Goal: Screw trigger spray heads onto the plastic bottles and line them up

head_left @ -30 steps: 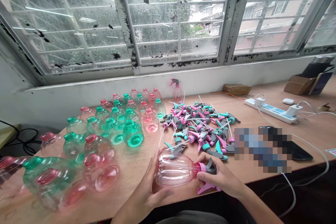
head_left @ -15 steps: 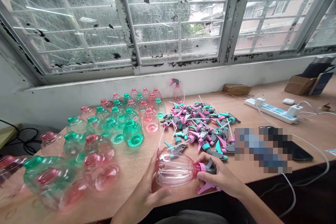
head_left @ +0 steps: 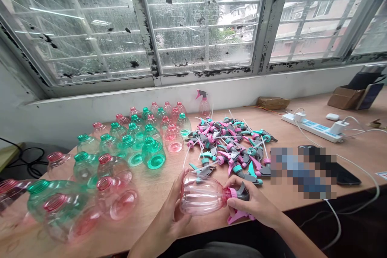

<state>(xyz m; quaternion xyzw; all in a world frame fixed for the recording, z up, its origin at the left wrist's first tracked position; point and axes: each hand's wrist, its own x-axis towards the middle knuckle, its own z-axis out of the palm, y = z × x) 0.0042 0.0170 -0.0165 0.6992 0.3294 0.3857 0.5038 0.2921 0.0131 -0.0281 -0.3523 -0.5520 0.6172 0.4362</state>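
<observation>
A clear pink bottle point(head_left: 201, 195) is held on its side over the front edge of the counter point(head_left: 151, 195), neck to the right. The left hand point(head_left: 169, 213) cups its base; the fingers of the right hand point(head_left: 255, 201) grip the spray head point(head_left: 242, 193) at its neck. Beyond lie jumbled spray heads point(head_left: 231, 155); leftward stand uncapped green and pink bottles point(head_left: 153, 155), and a fitted sprayer point(head_left: 204, 107) near the wall point(head_left: 236, 86).

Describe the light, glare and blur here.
In the head view, daylight washes out parts of the windows; pale glare streaks the held pink bottle; lower-left bottles look stretched and soft; a pixelated patch partly hides the black phone.
</observation>
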